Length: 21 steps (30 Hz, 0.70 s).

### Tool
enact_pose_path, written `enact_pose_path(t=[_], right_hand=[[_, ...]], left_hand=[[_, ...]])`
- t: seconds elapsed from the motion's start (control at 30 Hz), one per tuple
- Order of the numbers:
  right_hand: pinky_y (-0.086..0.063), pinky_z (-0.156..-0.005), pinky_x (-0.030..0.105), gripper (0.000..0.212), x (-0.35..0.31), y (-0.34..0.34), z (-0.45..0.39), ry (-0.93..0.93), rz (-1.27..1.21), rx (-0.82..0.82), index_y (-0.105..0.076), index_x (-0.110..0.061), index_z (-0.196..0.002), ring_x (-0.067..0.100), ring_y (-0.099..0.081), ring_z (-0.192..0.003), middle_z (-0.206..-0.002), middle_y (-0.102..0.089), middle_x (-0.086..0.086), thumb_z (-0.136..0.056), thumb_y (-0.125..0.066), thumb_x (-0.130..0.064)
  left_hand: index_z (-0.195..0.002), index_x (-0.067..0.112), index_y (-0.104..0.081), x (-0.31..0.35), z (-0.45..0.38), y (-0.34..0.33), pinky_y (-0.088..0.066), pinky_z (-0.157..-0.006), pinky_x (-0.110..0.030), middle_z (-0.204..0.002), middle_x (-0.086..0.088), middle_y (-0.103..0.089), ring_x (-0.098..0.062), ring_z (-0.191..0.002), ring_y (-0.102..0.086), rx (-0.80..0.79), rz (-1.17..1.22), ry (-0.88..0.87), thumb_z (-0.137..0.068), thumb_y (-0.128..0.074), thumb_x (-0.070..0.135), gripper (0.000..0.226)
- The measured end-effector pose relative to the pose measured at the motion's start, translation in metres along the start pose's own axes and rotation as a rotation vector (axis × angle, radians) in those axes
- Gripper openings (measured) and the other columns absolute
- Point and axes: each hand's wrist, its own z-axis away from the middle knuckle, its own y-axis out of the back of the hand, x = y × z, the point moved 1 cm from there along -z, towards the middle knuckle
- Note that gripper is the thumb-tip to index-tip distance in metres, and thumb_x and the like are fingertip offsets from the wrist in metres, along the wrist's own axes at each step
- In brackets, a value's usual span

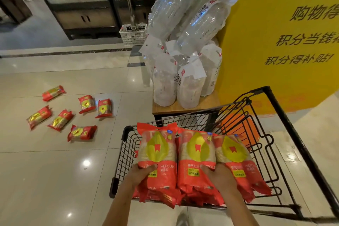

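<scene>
Three red packs of paper cups lie side by side over a black wire shopping cart. My left hand grips the left red pack at its near end, thumb on top. My right hand holds the middle red pack and the right red pack together, thumb across the middle one. More red packs show underneath them in the cart.
Several red packs lie scattered on the tiled floor to the left. Clear bags of plastic cups stand piled on a low wooden stand by a yellow pillar. A white basket and dark cabinets sit farther back.
</scene>
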Motion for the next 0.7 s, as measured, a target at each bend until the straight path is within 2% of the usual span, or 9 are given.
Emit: enact_pose_path(t=[0.1, 0.13, 0.2, 0.27, 0.37, 0.5, 0.57, 0.7], right_hand=[[-0.058, -0.079, 0.037, 0.045, -0.03, 0.027, 0.023, 0.036, 0.118, 0.025, -0.07, -0.013, -0.101, 0.028, -0.071, -0.095, -0.101, -0.072, 0.007, -0.085, -0.063, -0.054], [-0.058, -0.079, 0.037, 0.035, -0.038, 0.036, 0.028, 0.073, 0.152, 0.042, -0.069, -0.01, -0.101, 0.029, -0.07, -0.096, -0.102, -0.07, 0.009, -0.089, -0.063, -0.043], [-0.058, -0.077, 0.038, 0.026, -0.053, 0.051, 0.031, 0.173, 0.196, 0.077, -0.066, -0.009, -0.104, 0.029, -0.07, -0.095, -0.102, -0.069, 0.011, -0.094, -0.06, -0.032], [-0.057, -0.074, 0.036, 0.025, -0.073, 0.062, 0.032, 0.286, 0.273, 0.114, -0.063, -0.009, -0.113, 0.028, -0.07, -0.097, -0.106, -0.071, 0.011, -0.099, -0.053, -0.027], [-0.054, -0.088, 0.038, 0.036, -0.111, 0.076, 0.036, 0.486, 0.32, 0.185, -0.058, -0.011, -0.131, 0.027, -0.064, -0.112, -0.122, -0.066, 0.009, -0.1, -0.046, -0.024], [-0.045, -0.098, 0.039, 0.035, -0.164, 0.077, 0.049, 0.729, 0.434, 0.231, -0.058, -0.012, -0.128, 0.027, -0.059, -0.117, -0.124, -0.064, 0.008, -0.1, -0.045, -0.028], [-0.044, -0.1, 0.041, 0.04, -0.189, 0.065, 0.059, 0.823, 0.464, 0.225, -0.057, -0.011, -0.134, 0.029, -0.057, -0.12, -0.128, -0.063, 0.009, -0.098, -0.047, -0.026], [-0.05, -0.089, 0.045, 0.036, -0.236, 0.025, 0.088, 1.04, 0.49, 0.188, -0.065, -0.007, -0.121, 0.036, -0.065, -0.105, -0.111, -0.068, 0.013, -0.092, -0.052, -0.024]], left_hand=[[-0.118, 0.002, -0.059, 0.009, 0.008, -0.001, -0.054, -0.072, -0.031, -0.095, -0.007, -0.07, -0.02, -0.082, -0.067, 0.125, -0.071, -0.018, -0.074, -0.09, 0.026, 0.059], [-0.117, 0.003, -0.056, 0.011, 0.012, -0.001, -0.054, -0.077, -0.033, -0.1, -0.007, -0.067, -0.022, -0.086, -0.065, 0.189, -0.15, -0.042, -0.074, -0.089, 0.031, 0.061], [-0.123, 0.006, -0.054, 0.023, 0.024, -0.004, -0.052, -0.085, -0.037, -0.112, -0.01, -0.063, -0.027, -0.1, -0.061, 0.315, -0.33, -0.129, -0.079, -0.081, 0.042, 0.063], [-0.135, 0.008, -0.055, 0.036, 0.039, -0.009, -0.051, -0.092, -0.04, -0.126, -0.015, -0.062, -0.032, -0.113, -0.06, 0.403, -0.413, -0.266, -0.088, -0.07, 0.04, 0.059], [-0.135, 0.014, -0.059, 0.057, 0.061, -0.013, -0.051, -0.095, -0.04, -0.134, -0.008, -0.061, -0.028, -0.118, -0.059, 0.494, -0.516, -0.454, -0.092, -0.064, 0.038, 0.049], [-0.133, 0.024, -0.059, 0.069, 0.086, -0.003, -0.052, -0.093, -0.042, -0.133, 0.001, -0.061, -0.024, -0.119, -0.058, 0.594, -0.618, -0.584, -0.088, -0.049, 0.052, 0.054], [-0.134, 0.023, -0.058, 0.067, 0.098, 0.009, -0.05, -0.093, -0.04, -0.133, 0.002, -0.06, -0.024, -0.119, -0.056, 0.653, -0.671, -0.619, -0.088, -0.046, 0.05, 0.054], [-0.137, 0.022, -0.055, 0.049, 0.117, 0.05, -0.045, -0.097, -0.035, -0.137, 0.001, -0.058, -0.021, -0.125, -0.053, 0.757, -0.683, -0.586, -0.092, -0.055, 0.042, 0.049]])
